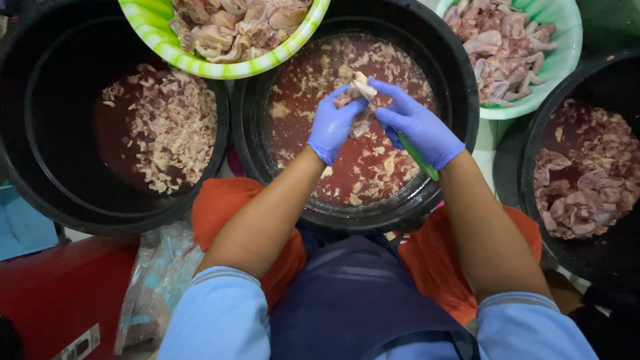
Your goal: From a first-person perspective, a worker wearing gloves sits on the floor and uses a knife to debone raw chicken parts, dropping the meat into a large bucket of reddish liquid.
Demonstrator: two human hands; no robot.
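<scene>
Both my hands wear blue gloves and meet over the middle black bucket (453, 80), which is filled with reddish water and floating pale scraps. My left hand (333, 127) pinches a pale piece of raw meat (361, 87) from the left. My right hand (417, 123) touches the same piece with its fingertips and grips a green-handled tool (419, 158) in its palm; the blade is hidden.
A second black bucket (40, 167) with reddish water and scraps stands at left, a third (533, 133) with meat pieces at right. Two green bowls heaped with raw meat sit at the top, one striped (153, 33) and one plain (567, 47). A plastic bag (160, 273) lies by my left knee.
</scene>
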